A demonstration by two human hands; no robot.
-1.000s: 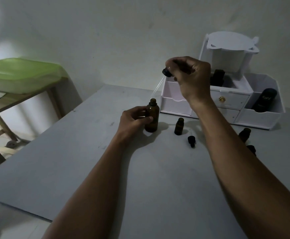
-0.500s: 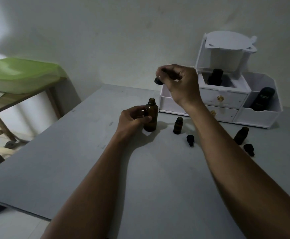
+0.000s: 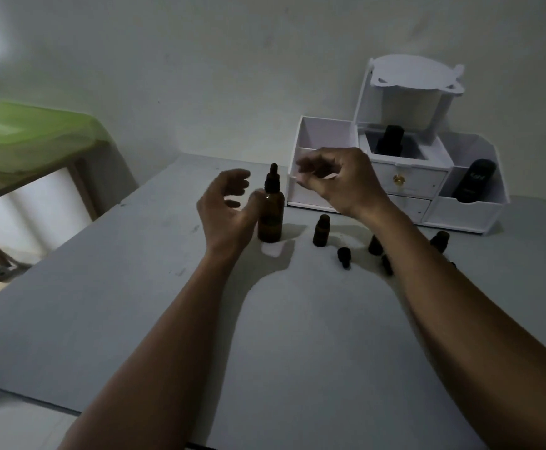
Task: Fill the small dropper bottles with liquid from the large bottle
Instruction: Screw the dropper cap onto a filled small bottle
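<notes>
The large amber bottle [image 3: 271, 219] stands upright on the grey table [image 3: 135, 303] with its black dropper cap [image 3: 272, 181] seated in its neck. My left hand [image 3: 228, 209] is open just left of it, the thumb close to the bottle's shoulder. My right hand [image 3: 336, 181] hovers right of the cap, fingers loosely curled and holding nothing. A small uncapped amber bottle [image 3: 321, 231] stands right of the large one, with a loose small dropper cap [image 3: 343, 256] lying in front. Two more small bottles [image 3: 439, 241] show partly behind my right forearm.
A white desk organiser [image 3: 460, 212] with drawers stands at the back right, holding a black bottle [image 3: 474, 185] and another dark bottle [image 3: 390, 141]. A green-topped wooden table [image 3: 21, 134] stands off to the left. The grey table's near edge runs along the bottom left.
My right hand lowered the dropper back into the large bottle and let go of it. My left hand released the bottle and opened.
</notes>
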